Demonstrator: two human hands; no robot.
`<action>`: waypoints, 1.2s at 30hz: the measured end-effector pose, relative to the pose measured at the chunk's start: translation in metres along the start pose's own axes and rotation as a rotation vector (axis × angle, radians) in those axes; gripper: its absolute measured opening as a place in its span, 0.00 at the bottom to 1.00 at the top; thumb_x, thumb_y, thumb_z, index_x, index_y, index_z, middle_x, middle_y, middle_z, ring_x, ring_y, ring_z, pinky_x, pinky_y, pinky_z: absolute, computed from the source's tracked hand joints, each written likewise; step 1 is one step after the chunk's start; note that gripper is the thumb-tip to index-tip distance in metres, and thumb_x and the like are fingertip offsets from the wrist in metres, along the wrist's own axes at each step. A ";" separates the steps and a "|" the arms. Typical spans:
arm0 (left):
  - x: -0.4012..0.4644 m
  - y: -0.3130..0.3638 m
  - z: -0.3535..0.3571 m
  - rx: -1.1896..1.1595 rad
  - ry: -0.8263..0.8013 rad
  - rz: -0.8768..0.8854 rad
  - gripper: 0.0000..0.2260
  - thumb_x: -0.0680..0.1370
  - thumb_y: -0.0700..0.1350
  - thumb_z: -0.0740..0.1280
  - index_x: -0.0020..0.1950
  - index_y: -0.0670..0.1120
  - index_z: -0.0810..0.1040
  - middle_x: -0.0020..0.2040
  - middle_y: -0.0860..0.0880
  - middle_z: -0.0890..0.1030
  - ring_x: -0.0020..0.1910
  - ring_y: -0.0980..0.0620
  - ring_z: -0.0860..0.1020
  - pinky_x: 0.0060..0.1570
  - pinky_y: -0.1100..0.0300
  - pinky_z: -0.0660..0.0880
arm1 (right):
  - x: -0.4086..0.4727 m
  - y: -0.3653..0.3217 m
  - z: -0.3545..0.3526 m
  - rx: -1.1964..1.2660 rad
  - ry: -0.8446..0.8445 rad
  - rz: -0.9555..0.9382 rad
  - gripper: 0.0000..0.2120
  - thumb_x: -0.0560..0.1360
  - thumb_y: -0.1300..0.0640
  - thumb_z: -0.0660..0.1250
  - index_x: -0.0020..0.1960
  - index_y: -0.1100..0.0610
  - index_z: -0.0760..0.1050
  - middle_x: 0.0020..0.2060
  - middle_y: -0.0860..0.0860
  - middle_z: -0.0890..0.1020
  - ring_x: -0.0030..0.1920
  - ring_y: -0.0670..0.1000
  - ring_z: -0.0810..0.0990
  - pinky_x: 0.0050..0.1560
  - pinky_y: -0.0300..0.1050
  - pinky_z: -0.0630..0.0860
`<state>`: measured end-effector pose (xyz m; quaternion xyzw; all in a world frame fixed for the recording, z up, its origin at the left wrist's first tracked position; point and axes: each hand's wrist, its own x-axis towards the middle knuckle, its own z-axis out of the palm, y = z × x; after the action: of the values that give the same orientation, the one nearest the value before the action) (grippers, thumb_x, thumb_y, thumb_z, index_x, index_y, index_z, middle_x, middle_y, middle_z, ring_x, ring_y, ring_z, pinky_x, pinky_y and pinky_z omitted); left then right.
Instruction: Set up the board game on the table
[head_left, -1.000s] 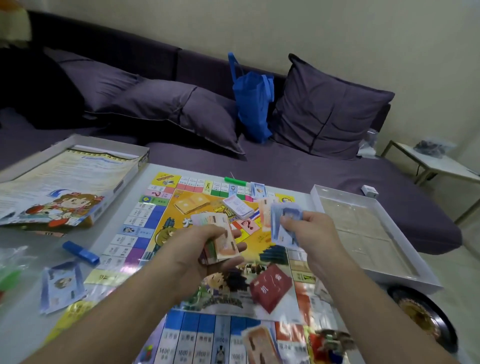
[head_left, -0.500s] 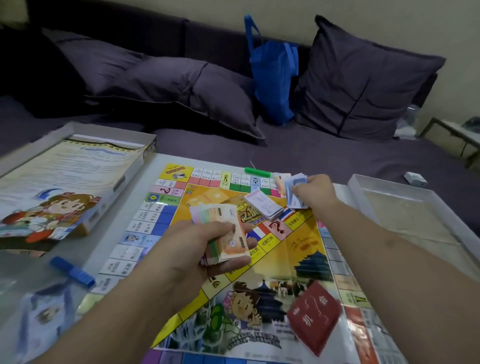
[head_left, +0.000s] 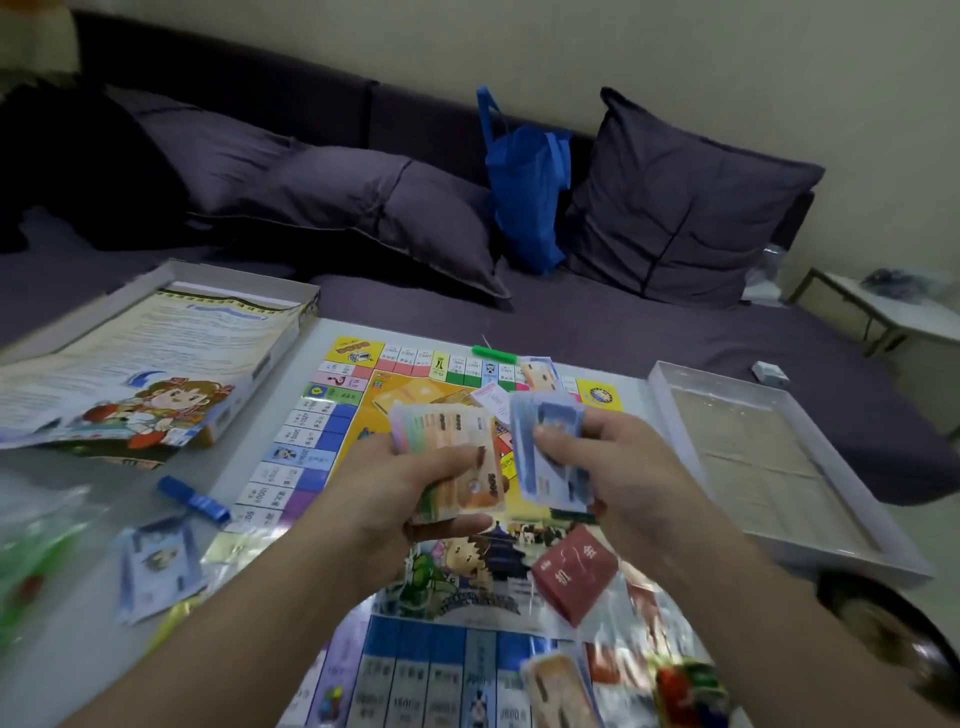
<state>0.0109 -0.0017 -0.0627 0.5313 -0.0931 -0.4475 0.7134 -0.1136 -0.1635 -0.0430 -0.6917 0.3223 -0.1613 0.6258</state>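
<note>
Head view, the only one. Left hand (head_left: 415, 488) gripped a mixed stack of play money (head_left: 457, 457), thumb across the top and fingers curled under. It looked like the holding stock, held fanned so notes could be peeled off. Right hand (head_left: 608, 467) pinched a smaller sheaf of blue notes (head_left: 550, 452) just beside that stack, thumb on the face. My read was mid-deal: sorting or counting out by denomination. Both hands hovered above the game board (head_left: 337, 431), which lay open and flat on the table (head_left: 78, 649).

On the board: a red card deck (head_left: 576, 577) sat near the centre, apparently on its draw spot. More small cards (head_left: 537, 374) lay by the far edge with a green stick (head_left: 493, 355); I couldn't tell what the stick was. Off the board to the left were a loose blue note (head_left: 156, 566) and a blue clip-like piece (head_left: 195, 500).

Containers: the box lid (head_left: 291, 332) at far left lay upturned, with a printed sheet (head_left: 130, 374) in it, spilling over the near rim. The box base (head_left: 779, 551) at right overhung the table edge; only its beige liner showed inside. A clear bag (head_left: 31, 545) at the left edge held green pieces, too blurred to identify.

I judged setup partway done: board down, money not yet distributed.
</note>
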 end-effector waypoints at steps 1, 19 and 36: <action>-0.008 -0.001 -0.001 0.002 0.009 0.004 0.12 0.76 0.36 0.74 0.58 0.35 0.80 0.47 0.37 0.87 0.44 0.39 0.88 0.33 0.49 0.85 | -0.015 0.003 0.007 0.023 0.002 0.003 0.04 0.78 0.58 0.73 0.47 0.55 0.87 0.48 0.61 0.87 0.49 0.63 0.86 0.55 0.61 0.82; -0.102 -0.015 -0.053 0.027 0.106 -0.027 0.13 0.77 0.36 0.74 0.60 0.36 0.79 0.48 0.38 0.88 0.46 0.38 0.88 0.38 0.46 0.86 | -0.093 0.016 0.080 -0.106 0.063 -0.067 0.06 0.80 0.60 0.73 0.47 0.51 0.87 0.40 0.51 0.89 0.43 0.55 0.88 0.47 0.57 0.85; -0.099 -0.014 -0.081 -0.048 0.173 -0.044 0.13 0.75 0.39 0.77 0.58 0.41 0.82 0.47 0.40 0.88 0.44 0.41 0.88 0.34 0.50 0.85 | -0.082 0.020 0.114 -0.083 -0.018 -0.001 0.04 0.79 0.61 0.73 0.50 0.55 0.87 0.41 0.54 0.88 0.44 0.55 0.88 0.41 0.54 0.83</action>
<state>-0.0047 0.1256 -0.0747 0.5523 -0.0087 -0.4175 0.7215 -0.1076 -0.0242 -0.0663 -0.7186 0.3228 -0.1418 0.5994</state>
